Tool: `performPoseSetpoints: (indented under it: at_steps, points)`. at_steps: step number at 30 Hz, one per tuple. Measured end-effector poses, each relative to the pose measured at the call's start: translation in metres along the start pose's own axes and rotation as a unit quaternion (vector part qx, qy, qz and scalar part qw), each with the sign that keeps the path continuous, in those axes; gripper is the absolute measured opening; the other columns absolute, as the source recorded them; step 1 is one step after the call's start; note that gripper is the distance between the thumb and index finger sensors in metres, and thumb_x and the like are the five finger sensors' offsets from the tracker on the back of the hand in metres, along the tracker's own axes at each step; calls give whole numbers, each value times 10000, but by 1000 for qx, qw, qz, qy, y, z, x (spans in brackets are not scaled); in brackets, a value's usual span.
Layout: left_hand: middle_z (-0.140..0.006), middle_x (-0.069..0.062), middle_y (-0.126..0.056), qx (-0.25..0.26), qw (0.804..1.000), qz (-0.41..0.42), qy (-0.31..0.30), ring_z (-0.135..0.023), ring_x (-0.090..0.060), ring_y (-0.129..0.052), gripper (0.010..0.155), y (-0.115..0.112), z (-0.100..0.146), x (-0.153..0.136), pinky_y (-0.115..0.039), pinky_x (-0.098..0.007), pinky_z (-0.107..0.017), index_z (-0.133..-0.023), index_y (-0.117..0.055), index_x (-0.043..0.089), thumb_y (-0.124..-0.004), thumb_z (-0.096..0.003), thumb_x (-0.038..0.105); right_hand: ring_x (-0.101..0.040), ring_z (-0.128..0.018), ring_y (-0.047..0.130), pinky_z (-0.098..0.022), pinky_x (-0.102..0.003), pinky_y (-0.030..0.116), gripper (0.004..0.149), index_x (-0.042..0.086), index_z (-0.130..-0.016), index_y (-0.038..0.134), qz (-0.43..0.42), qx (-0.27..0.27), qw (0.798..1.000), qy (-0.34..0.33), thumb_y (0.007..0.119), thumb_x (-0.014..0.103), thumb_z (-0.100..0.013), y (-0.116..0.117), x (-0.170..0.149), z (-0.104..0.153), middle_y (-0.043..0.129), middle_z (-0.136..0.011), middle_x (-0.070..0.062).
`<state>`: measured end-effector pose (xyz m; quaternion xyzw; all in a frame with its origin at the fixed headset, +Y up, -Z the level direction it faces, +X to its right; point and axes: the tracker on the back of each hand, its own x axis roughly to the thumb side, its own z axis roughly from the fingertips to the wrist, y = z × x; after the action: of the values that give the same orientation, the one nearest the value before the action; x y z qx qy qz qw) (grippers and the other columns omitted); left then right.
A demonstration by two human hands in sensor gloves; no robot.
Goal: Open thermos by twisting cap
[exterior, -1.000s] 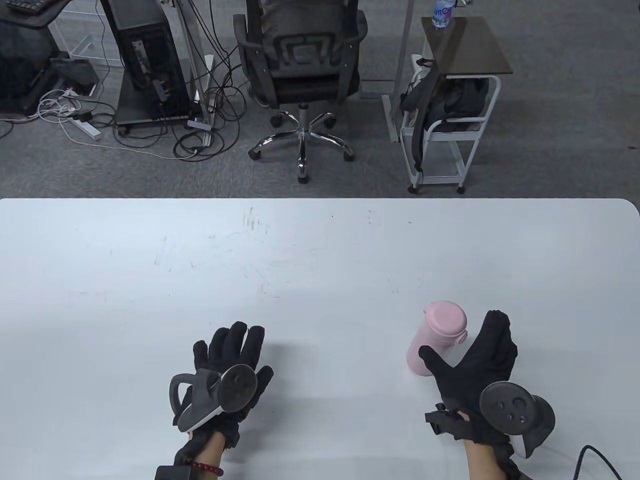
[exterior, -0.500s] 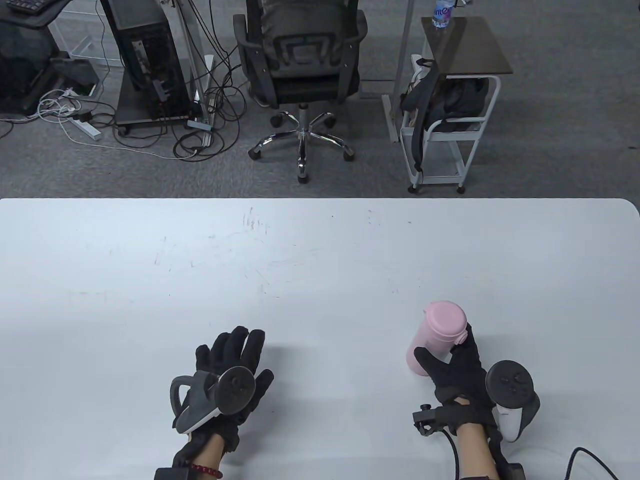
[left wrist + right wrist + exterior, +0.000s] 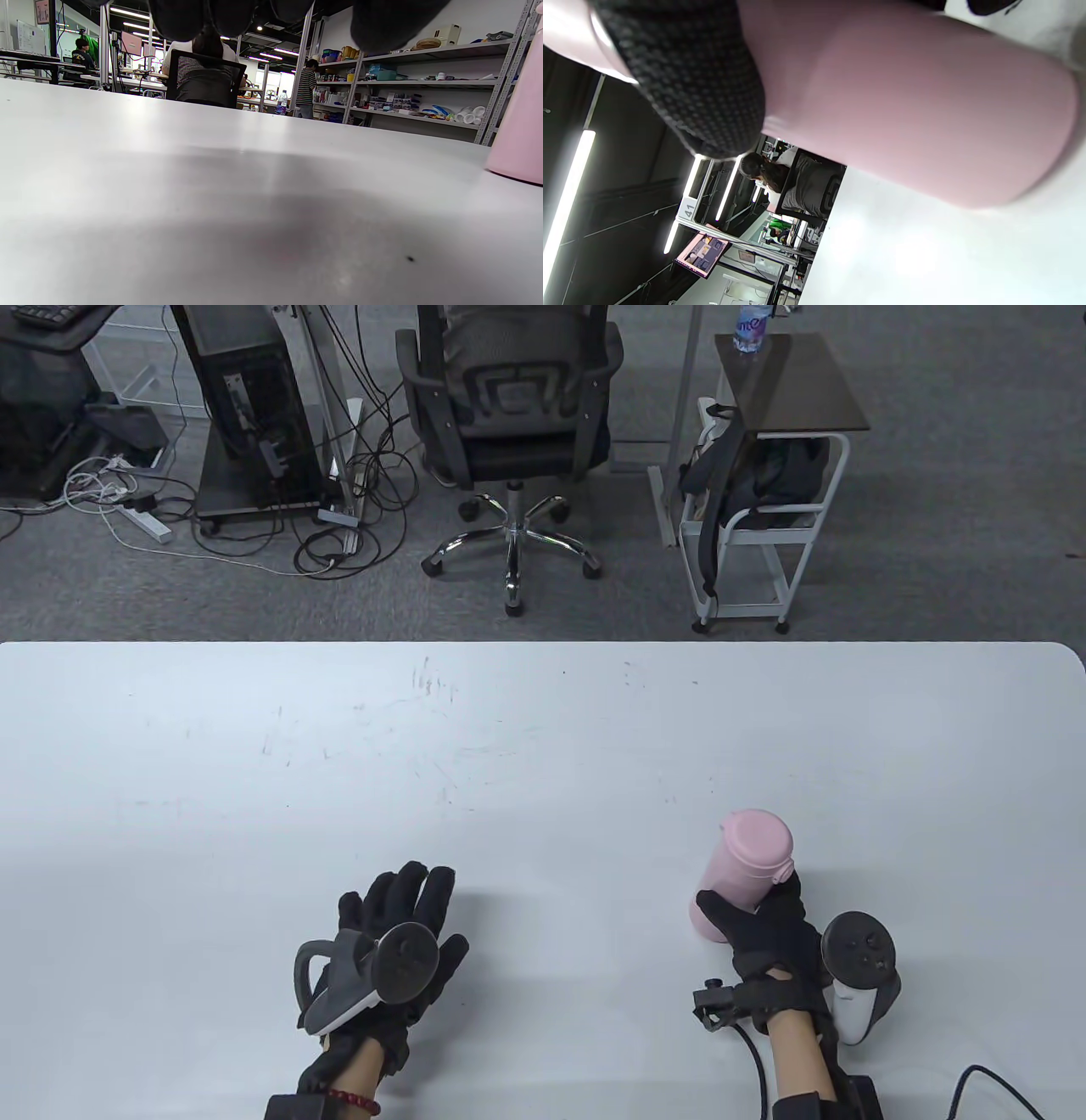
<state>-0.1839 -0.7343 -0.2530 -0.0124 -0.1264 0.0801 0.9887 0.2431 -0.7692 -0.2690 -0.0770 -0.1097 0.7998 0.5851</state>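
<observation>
A pink thermos (image 3: pixel 740 869) stands upright on the white table (image 3: pixel 509 746) at the right front, its pink cap (image 3: pixel 758 838) on top. My right hand (image 3: pixel 764 929) grips the thermos body from the near side, thumb on its left. In the right wrist view the pink body (image 3: pixel 916 110) fills the frame with a gloved finger (image 3: pixel 687 76) pressed on it. My left hand (image 3: pixel 399 925) rests flat and spread on the table, well left of the thermos, holding nothing. The left wrist view shows the thermos (image 3: pixel 519 127) at the right edge.
A black cable (image 3: pixel 976 1082) runs from my right wrist along the table's front right. Beyond the far table edge stand an office chair (image 3: pixel 509 432), a white cart (image 3: pixel 764 517) and a computer tower (image 3: pixel 246 407).
My right hand went from open beside the thermos to wrapped around its body, and the wrist turned. The thermos shifted slightly. My left hand crept a little to the right.
</observation>
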Motion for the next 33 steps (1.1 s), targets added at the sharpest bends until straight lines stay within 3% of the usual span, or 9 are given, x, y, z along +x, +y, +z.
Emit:
performPoseSetpoints:
  at_steps: [4, 9, 15, 19, 22, 25, 27, 29, 33]
  points:
    - [-1205, -158, -416, 7, 1000, 4, -6, -1073, -494, -472, 777, 4, 0, 4, -389, -794, -691, -1155, -363, 227, -712, -524, 518, -556, -861, 593, -610, -668, 539, 942, 68, -1004, 394, -18, 10, 997, -77, 935, 392, -305, 5, 22, 7, 499, -991, -283]
    - [-1201, -159, -431, 40, 999, 5, -33, -1066, -492, -493, 776, 14, 5, 16, -422, -782, -696, -1153, -376, 222, -717, -521, 515, -580, -815, 579, -587, -686, 547, 944, 39, -995, 371, -76, 94, 976, -183, 901, 439, -325, 36, 65, 35, 484, -949, -313]
    - [-1208, -126, -422, 143, 986, 48, -65, -1072, -458, -508, 757, 42, 22, 26, -526, -698, -740, -1150, -384, 247, -717, -525, 512, -585, -809, 549, -546, -685, 584, 941, 39, -996, 362, -110, 195, 951, -215, 899, 429, -329, 76, 88, 65, 462, -955, -319]
    - [-1223, -109, -426, 196, 961, 143, -130, -1092, -457, -496, 756, 81, 38, 40, -567, -674, -747, -1158, -386, 280, -720, -529, 533, -589, -806, 553, -540, -686, 590, 939, 37, -997, 364, -95, 225, 945, -216, 900, 425, -331, 87, 88, 72, 463, -959, -323]
    - [-1265, -83, -357, 150, 947, 178, -222, -1135, -456, -458, 819, 119, 49, 71, -564, -673, -778, -1169, -346, 366, -775, -505, 580, -592, -806, 549, -540, -687, 587, 939, 33, -998, 362, -86, 240, 945, -207, 899, 422, -333, 92, 85, 73, 458, -961, -324]
    - [-1284, -87, -269, 55, 951, 98, -288, -1140, -525, -429, 881, 143, 50, 112, -604, -692, -774, -1169, -332, 408, -842, -472, 583, -597, -811, 539, -546, -690, 576, 937, 33, -1000, 359, -77, 282, 934, -208, 902, 411, -336, 99, 86, 76, 451, -968, -325]
    - [-1284, -64, -274, -14, 957, 6, -290, -1144, -491, -479, 880, 149, 45, 133, -628, -665, -786, -1159, -327, 422, -856, -470, 558, -593, -816, 540, -550, -687, 577, 937, 36, -1001, 365, -58, 300, 923, -234, 905, 407, -332, 102, 88, 79, 453, -973, -319]
    - [-1242, -34, -426, -87, 954, -61, -279, -1082, -338, -689, 718, 152, 38, 148, -696, -588, -781, -1118, -497, 371, -860, -505, 456, -592, -821, 545, -553, -683, 583, 943, 36, -1000, 366, -43, 315, 914, -254, 912, 399, -322, 106, 91, 82, 454, -981, -304]
    - [-1193, -18, -573, -85, 963, -71, -245, -989, -323, -828, 658, 161, 33, 158, -802, -505, -729, -1079, -587, 386, -894, -497, 406, -593, -818, 553, -551, -682, 588, 945, 31, -1003, 369, -58, 316, 916, -242, 915, 398, -325, 107, 88, 82, 462, -973, -321]
